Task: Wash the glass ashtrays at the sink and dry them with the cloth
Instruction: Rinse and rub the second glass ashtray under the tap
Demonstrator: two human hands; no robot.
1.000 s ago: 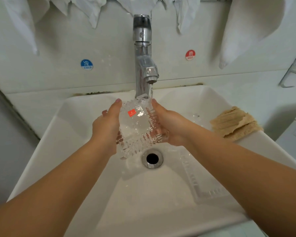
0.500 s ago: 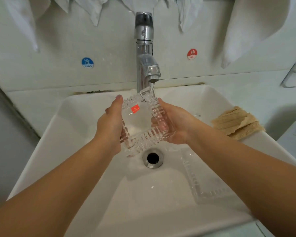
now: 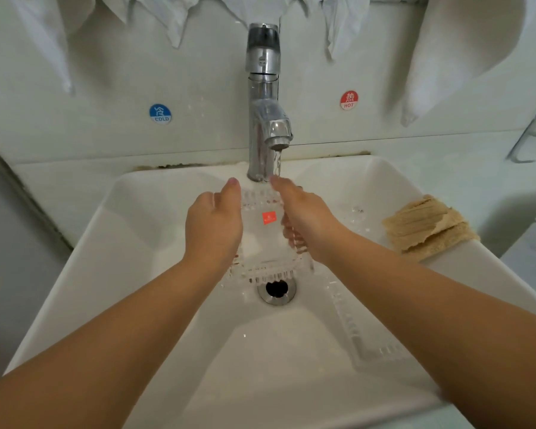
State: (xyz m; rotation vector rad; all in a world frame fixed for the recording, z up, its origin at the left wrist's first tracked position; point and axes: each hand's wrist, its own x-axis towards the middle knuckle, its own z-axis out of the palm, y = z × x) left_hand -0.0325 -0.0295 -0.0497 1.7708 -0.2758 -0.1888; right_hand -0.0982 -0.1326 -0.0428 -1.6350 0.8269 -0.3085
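- The left hand [image 3: 212,226] and the right hand [image 3: 307,219] are gripping a clear, square cut-glass ashtray [image 3: 265,239] by its opposite sides, above the drain [image 3: 276,289] of the white ceramic sink [image 3: 130,230]
- Water is running from the chrome tap [image 3: 265,119] onto its far edge
- A second clear glass ashtray [image 3: 358,332] is lying in the basin's near right corner
- A tan folded cloth [image 3: 427,226] is resting on the sink's right rim

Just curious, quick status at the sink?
Both hands, left hand and right hand, hold glass ashtray under tap. Second ashtray waits in basin. Nothing blocking.
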